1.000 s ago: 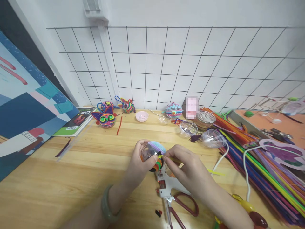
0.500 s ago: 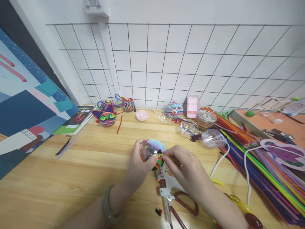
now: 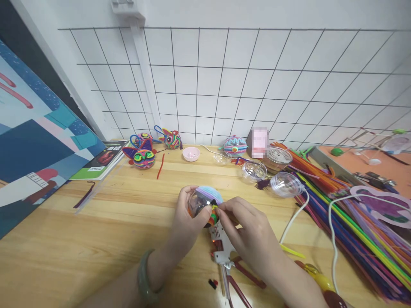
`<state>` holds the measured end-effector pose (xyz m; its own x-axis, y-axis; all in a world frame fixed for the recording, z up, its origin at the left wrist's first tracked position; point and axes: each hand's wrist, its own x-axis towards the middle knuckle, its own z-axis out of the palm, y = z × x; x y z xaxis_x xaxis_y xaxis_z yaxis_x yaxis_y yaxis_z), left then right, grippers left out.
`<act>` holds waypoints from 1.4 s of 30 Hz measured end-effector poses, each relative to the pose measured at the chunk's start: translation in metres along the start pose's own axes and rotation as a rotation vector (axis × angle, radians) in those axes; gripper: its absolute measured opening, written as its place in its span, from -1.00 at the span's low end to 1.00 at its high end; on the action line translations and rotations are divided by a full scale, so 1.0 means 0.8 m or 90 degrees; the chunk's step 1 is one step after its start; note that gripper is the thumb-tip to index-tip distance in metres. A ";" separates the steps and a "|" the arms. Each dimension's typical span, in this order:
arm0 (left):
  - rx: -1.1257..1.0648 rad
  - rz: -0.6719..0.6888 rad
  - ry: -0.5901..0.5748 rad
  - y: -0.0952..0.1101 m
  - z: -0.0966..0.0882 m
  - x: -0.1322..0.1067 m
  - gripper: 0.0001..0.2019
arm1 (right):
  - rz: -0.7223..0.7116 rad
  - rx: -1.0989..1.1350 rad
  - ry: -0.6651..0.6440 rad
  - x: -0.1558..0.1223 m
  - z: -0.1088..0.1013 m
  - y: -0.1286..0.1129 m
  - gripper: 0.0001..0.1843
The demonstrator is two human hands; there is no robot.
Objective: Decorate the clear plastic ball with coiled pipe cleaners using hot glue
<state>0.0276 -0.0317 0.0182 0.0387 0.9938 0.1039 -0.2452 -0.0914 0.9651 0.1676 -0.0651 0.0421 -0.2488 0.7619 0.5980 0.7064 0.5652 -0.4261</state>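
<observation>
My left hand [image 3: 192,208] is wrapped round a clear plastic ball [image 3: 198,201] partly covered with coloured pipe cleaners, pale blue and lilac on top, orange, green and black lower down. Its thumb presses on the near side. My right hand [image 3: 245,222] pinches at the ball's right side, where a small yellow piece of pipe cleaner [image 3: 214,207] shows at the fingertips. Under the hands lies a white glue gun [image 3: 222,252] with an orange light. Scissors [image 3: 236,291] with dark red handles lie beside it, partly hidden by my right forearm.
Finished pipe-cleaner ornaments [image 3: 143,158] stand at the back left, near a pink dish [image 3: 191,154]. Clear plastic half-shells [image 3: 254,171] sit at back right. Bundled pipe cleaners [image 3: 349,231] and a white cord [image 3: 332,239] fill the right side. A book [image 3: 102,160] lies left.
The right fingertips have shifted slightly left, closer against the ball at the yellow piece. The left hand keeps its hold. The whole view has shifted a little.
</observation>
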 end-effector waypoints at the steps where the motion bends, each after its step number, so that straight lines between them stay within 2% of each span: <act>1: -0.002 -0.001 0.005 0.000 0.000 0.001 -0.63 | -0.004 0.006 -0.001 -0.001 0.000 -0.001 -0.88; 23: -0.038 0.004 0.053 -0.002 -0.003 0.006 -0.63 | -0.097 -0.071 -0.006 -0.010 0.008 -0.003 -0.65; 31: -0.040 0.000 0.057 -0.002 -0.003 0.005 -0.63 | -0.068 -0.004 -0.013 -0.009 0.009 0.001 -0.70; 42: -0.041 -0.005 0.057 -0.003 -0.003 0.005 -0.64 | -0.085 -0.019 -0.004 -0.010 0.011 0.003 -0.69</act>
<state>0.0264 -0.0270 0.0156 -0.0453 0.9964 0.0720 -0.3070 -0.0825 0.9481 0.1656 -0.0670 0.0300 -0.3458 0.6821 0.6444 0.6856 0.6525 -0.3227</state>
